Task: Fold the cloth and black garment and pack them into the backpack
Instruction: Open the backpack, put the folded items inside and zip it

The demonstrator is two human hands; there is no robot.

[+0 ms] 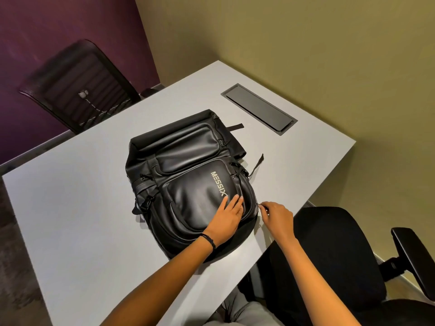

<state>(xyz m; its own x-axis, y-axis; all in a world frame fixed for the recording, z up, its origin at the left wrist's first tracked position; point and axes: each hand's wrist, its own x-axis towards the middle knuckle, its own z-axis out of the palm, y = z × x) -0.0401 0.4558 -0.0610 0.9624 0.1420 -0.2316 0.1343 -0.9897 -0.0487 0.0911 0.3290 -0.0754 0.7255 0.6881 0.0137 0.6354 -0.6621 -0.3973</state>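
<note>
grey table (70, 208) | glossy black leather-look backpack (188, 161) lying front-up mid-table | left hand (227, 216) fingers straight, pressing flat on its front pocket | right hand (276, 217) fingers pinching small zip pull (259, 204) at backpack's right edge

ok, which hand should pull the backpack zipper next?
Right. The right hand pinches the zip pull on the backpack side nearest the table edge. The left hand lies flat on the backpack's front, away from the pull, and is probably better kept there as a brace.
</note>
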